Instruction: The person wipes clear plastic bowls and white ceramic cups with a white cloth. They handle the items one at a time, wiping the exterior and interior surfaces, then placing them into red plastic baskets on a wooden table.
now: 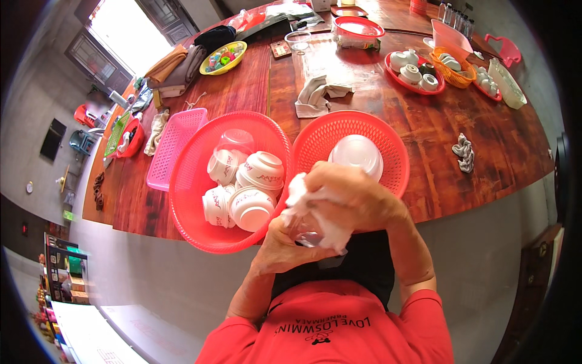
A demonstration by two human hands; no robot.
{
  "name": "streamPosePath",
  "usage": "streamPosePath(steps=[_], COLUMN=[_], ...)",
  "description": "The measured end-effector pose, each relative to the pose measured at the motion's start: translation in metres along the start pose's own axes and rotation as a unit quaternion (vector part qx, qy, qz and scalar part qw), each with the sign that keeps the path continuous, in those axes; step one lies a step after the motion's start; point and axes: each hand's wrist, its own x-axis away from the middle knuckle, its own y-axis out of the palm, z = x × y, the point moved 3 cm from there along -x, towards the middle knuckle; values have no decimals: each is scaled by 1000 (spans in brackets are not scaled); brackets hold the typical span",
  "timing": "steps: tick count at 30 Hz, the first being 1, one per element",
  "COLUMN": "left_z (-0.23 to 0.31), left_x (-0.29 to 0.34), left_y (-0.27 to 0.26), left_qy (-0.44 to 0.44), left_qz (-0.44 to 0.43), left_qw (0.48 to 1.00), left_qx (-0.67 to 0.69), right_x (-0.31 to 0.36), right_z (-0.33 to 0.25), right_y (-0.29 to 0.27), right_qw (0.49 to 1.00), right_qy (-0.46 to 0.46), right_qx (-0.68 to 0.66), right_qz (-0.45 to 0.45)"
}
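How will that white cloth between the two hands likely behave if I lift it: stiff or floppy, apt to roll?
The white cloth is probably floppy, as it bunches in loose folds between the left hand and right hand. It seems light, being small and soft-looking. With no firm round shape, it would likely sag rather than roll.

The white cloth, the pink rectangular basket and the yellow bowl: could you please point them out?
White cloth (333,230), head view: on a lower fold.
Pink rectangular basket (177,143), head view: on its perforated bottom.
Yellow bowl (218,71), head view: on its near rim.

Shirt (327,330) w/ blk lettering; wht bowls (264,167) w/ red print.
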Motion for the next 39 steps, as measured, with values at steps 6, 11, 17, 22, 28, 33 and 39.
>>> streamPosePath(steps=[6, 11, 17, 22, 28, 33, 39], left_z=[-22, -26, 1, -7, -30, -26, -41], left_x=[3, 12, 7, 0, -4, -6, -9], left_y=[-2, -5, 0, -9, -10, -7, -12], left_qy=[134, 121, 181, 242, 194, 178, 99], left_qz=[47, 45, -36, -149, -24, 29, 102], left_qw=[989, 991, 982, 941, 874, 883, 881], left_qx=[48, 36, -46, 183, 444, 434, 451], right_x=[2, 0, 0, 28, 25, 19, 31], right_z=[-42, -36, -3, 40, 23, -15, -32], right_y=[55, 34, 5, 18, 25, 22, 61], right_qw=[944, 970, 990, 904, 925, 951, 950], right_qy=[-137, -108, 7, 138, 111, -7, -127], right_qx=[293, 183, -107, -367, -144, 155, 182], right_qz=[62, 117, 97, 172, 333, 266, 219])
